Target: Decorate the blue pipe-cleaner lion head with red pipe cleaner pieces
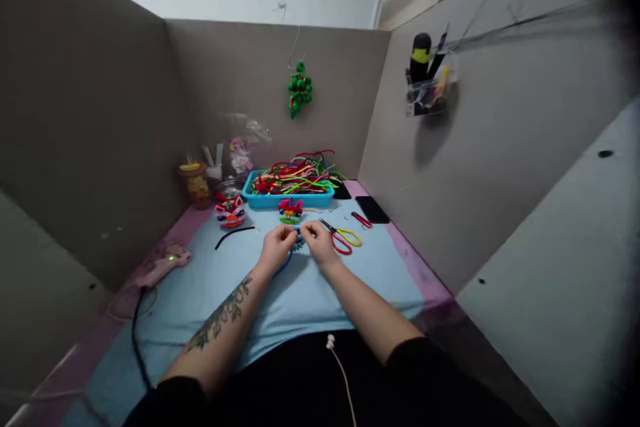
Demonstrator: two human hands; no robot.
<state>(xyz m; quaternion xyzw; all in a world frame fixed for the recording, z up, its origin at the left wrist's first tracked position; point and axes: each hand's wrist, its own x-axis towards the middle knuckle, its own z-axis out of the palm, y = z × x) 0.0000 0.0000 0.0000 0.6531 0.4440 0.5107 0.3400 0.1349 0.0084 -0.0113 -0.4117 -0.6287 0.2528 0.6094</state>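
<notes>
My left hand (pixel 277 245) and my right hand (pixel 319 241) meet over the middle of the cloth, fingers pinched close together. Both grip a blue pipe cleaner piece (pixel 299 244) that looks coiled or bent in small loops; a blue tail hangs down by my left wrist. My fingers cover part of it. Just beyond them sits a small colourful pipe cleaner figure (pixel 291 208) in pink, orange and green. Scissors (pixel 345 237) with one red and one yellow handle lie beside my right hand. A black pipe cleaner (pixel 234 233) rests left of my left hand.
A blue tray (pixel 287 201) of many-coloured pipe cleaners stands at the back. Left are a pink-and-red figure (pixel 231 212), a jar (pixel 195 183) and a pink glue gun (pixel 164 267). A black phone-like slab (pixel 373 209) and red cutter (pixel 361 219) lie right. Partition walls surround the table.
</notes>
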